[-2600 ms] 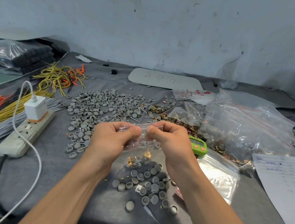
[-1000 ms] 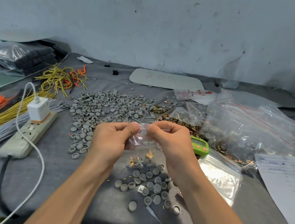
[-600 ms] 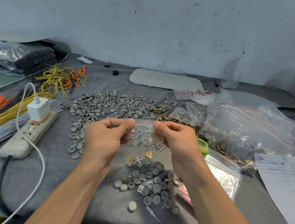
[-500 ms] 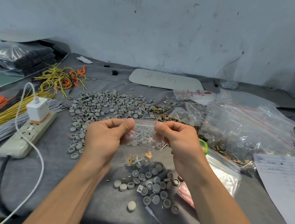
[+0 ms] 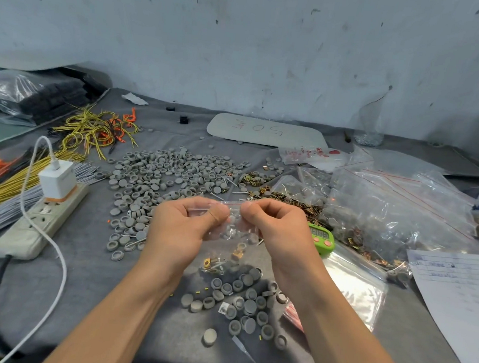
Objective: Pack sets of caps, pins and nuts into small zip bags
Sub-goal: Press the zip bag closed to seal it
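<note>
Clear plastic zip bag (image 5: 232, 226) hangs over the near grey caps (image 5: 240, 299). The left hand (image 5: 180, 231) and right hand (image 5: 280, 230) pinch its top, thumbs now closer together than a moment ago.

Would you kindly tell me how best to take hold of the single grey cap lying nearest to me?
Pinch the lone grey cap across its round rim, thumb and forefinger coming straight down. It lies flat, closed face up, so only its low side wall offers a hold, and it sits apart from the cap cluster.
</note>
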